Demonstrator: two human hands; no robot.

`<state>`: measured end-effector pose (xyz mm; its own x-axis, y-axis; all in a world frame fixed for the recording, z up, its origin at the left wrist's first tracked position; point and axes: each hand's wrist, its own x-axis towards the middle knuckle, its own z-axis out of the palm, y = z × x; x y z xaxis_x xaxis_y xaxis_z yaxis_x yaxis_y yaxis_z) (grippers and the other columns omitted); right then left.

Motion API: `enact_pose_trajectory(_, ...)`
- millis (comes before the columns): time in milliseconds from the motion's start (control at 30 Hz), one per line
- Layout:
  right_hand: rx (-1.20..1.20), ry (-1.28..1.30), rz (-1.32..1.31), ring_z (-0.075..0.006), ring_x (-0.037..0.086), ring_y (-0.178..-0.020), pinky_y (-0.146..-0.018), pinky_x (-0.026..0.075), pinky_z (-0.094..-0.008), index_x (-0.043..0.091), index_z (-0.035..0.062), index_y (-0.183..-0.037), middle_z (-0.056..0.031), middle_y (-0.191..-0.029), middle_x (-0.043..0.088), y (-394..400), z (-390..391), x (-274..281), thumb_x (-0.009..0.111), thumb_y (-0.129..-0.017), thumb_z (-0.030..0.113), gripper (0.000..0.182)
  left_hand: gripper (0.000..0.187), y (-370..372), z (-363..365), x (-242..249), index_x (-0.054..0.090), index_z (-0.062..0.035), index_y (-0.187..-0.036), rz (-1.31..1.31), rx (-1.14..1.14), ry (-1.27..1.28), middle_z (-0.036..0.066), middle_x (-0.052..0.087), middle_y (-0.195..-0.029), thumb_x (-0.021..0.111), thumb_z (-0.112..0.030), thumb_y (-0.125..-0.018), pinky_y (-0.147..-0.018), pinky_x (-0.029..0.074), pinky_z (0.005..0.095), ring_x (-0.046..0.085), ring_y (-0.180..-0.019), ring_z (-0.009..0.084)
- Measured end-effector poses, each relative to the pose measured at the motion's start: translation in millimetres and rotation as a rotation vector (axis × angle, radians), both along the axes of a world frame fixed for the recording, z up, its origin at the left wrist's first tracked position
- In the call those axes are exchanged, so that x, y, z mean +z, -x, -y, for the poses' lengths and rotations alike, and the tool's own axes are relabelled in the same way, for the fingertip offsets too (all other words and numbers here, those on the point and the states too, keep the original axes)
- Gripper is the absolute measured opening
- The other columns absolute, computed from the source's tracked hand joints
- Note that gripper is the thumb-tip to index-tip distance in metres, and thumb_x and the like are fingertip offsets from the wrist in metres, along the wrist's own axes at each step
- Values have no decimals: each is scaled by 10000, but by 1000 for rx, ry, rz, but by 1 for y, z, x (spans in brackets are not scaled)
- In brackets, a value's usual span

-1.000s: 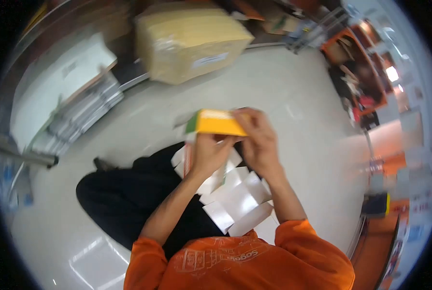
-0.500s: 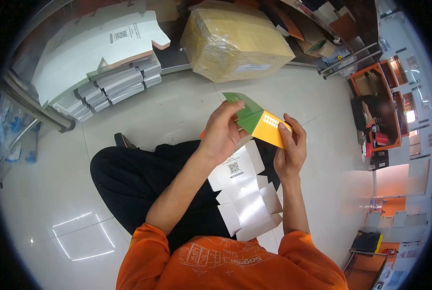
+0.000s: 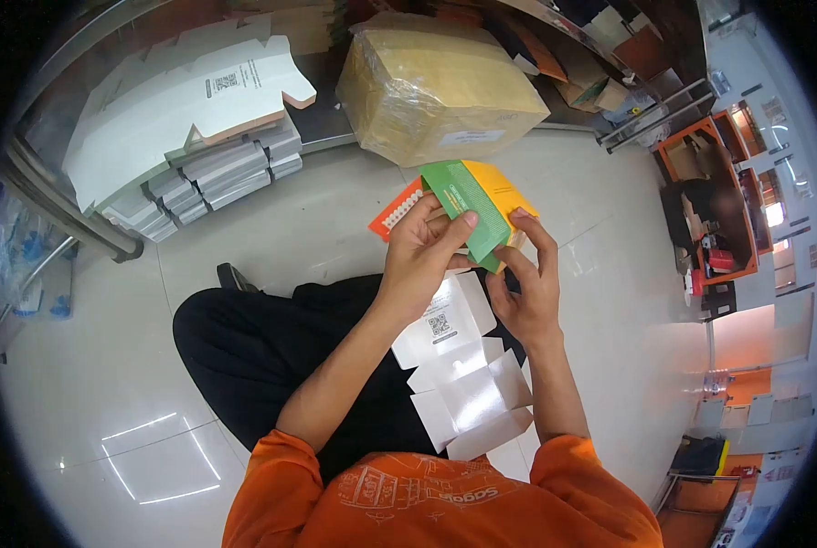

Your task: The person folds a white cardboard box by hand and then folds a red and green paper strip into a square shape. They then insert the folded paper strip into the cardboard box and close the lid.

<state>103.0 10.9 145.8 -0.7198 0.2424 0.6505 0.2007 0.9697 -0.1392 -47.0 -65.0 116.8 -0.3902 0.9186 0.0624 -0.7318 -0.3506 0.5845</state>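
Observation:
Between my two hands is a small carton (image 3: 463, 203) with green and yellow panels and an orange flap out to the left. My left hand (image 3: 419, 251) grips its green side, thumb on the outside and the other fingers partly hidden behind the panel. At the lower right corner, my right hand (image 3: 529, 290) pinches the carton's edge, with fingers on the yellow and green panels. Below, a flat, unfolded white carton blank (image 3: 468, 388) with a QR code lies on my lap, its side flaps partly raised.
A stack of white die-cut blanks (image 3: 175, 119) stands on a low shelf at upper left, beside a metal leg (image 3: 70, 215). A plastic-wrapped cardboard box (image 3: 440, 87) sits at the back. Tiled floor (image 3: 271, 242) surrounds my crossed legs. Another person (image 3: 715, 210) is at far right.
The carton has been turned and folded closer to box shape; its green printed side now faces me and the orange flap shows at left. My right hand moved left and down along it.

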Motion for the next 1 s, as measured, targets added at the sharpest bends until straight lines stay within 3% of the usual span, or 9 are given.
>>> enact_pose_trajectory(233,-33,26,-54,-385,555,-1193,-992,483,-486,631,58,-982,-204,-1293,525,3,0,3,698,-722,-61,294,533,-2,3,-2,396,-5,-1421,-135,-44,-164,131,668,-1141,629,-41,-944,-883,561,315,659,-1027,172)
enact_pose_trajectory(400,113,338,-9,-382,587,-1131,-875,518,-389,537,19,-1083,-218,-1267,546,-5,-4,15,787,-697,76,464,604,0,-2,-9,339,14,-1465,-360,-67,-82,181,608,-1305,608,47,-925,-961,490,311,616,-1119,183)
enact_pose_trajectory(500,-320,363,65,-369,673,-842,-690,542,-407,460,9,-1120,-190,-1060,642,-10,2,13,805,-783,258,543,522,-14,-8,-24,383,16,-1431,-427,6,-86,168,637,-1261,524,109,-937,-934,507,284,625,-1087,157)
enact_pose_trajectory(533,-225,343,-20,-398,681,-781,-637,542,-434,423,1,-1144,-186,-959,663,-10,-5,7,775,-833,284,548,521,-22,-14,-27,389,16,-1426,-493,28,-17,187,626,-1277,498,133,-931,-923,512,282,631,-1091,175)
enact_pose_trajectory(600,-329,376,-25,-411,677,-713,-596,539,-450,352,1,-1164,-191,-875,679,-8,-7,9,724,-878,230,522,502,-33,-22,-36,416,17,-1405,-467,-37,-8,197,631,-1260,534,112,-927,-865,534,270,646,-1043,166)
enact_pose_trajectory(700,-381,517,-1,-383,675,-799,-681,534,-419,437,-16,-1126,-188,-889,684,-12,0,23,711,-882,135,397,479,-38,-19,-31,451,16,-1379,-546,-98,182,192,634,-1250,579,79,-921,-798,539,246,639,-983,131)
enact_pose_trajectory(767,-399,353,130,-362,661,-748,-659,524,-417,612,-24,-1002,-162,-831,659,-16,-6,16,679,-895,125,195,427,-45,-22,-40,499,12,-1325,-416,-50,106,138,673,-1146,634,14,-920,-750,535,238,630,-897,99)
enact_pose_trajectory(867,-505,412,223,-385,650,-766,-651,530,-460,667,-15,-849,-166,-874,631,-21,-4,21,631,-916,179,208,386,-54,-25,-53,515,-19,-1293,-271,-98,234,61,673,-1058,646,-35,-930,-746,503,247,641,-912,109)
enact_pose_trajectory(1000,-541,432,223,-369,643,-749,-650,528,-451,671,-4,-887,-153,-849,609,-32,1,26,652,-897,175,180,282,-63,-24,-51,565,-42,-1210,-105,-298,408,55,664,-1036,644,-130,-954,-764,510,271,646,-914,124)
